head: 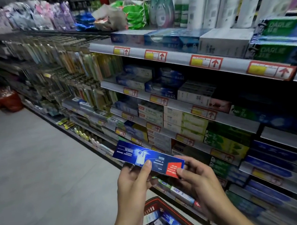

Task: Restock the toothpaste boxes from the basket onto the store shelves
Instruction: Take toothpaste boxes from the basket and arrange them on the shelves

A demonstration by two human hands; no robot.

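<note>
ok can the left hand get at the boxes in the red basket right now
Probably not yet: the left hand is busy holding the blue toothpaste box with the right hand. The basket sits open just below, so letting go should free the way.

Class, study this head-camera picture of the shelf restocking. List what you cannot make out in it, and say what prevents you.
Head view, blue toothpaste box: print upside down and too small to read; left hand and right hand cover its lower edge.
Head view, red basket: cut off by the bottom edge, so its boxes cannot be counted.
Head view, price labels: blurred, figures unreadable.
</note>
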